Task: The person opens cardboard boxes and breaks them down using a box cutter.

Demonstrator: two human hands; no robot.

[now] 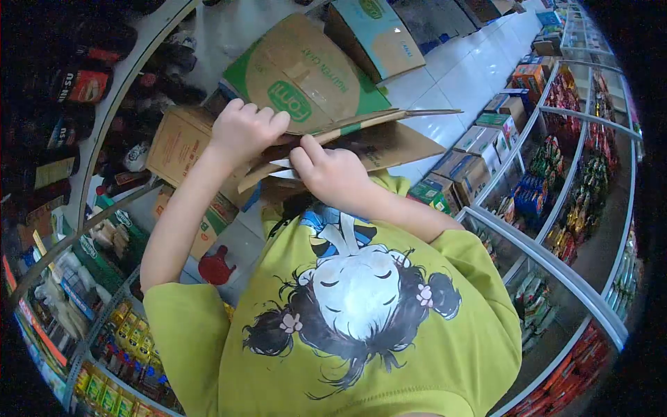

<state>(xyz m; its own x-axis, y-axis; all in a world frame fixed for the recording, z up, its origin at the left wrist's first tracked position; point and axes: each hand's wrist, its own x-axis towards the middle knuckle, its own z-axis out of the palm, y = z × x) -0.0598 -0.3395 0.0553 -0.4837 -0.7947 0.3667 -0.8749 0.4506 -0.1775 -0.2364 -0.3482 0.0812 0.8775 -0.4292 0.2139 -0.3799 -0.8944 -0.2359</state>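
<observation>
A brown and green cardboard box stands in front of me with its top flaps raised. My left hand is closed over the box's edge at the left, with knuckles up. Close beside it, my right hand is closed on the near cardboard flap, its thumb and fingers at the fold. A strip of white shows between the flaps by the right hand. The fingertips of both hands are partly hidden by the cardboard, and so is the inside of the box.
Another carton stands behind the box, and a brown carton sits to the left. Small boxes line the tiled floor along the right-hand shelves of packets. A red stool-like object is low at left, near shelves of goods.
</observation>
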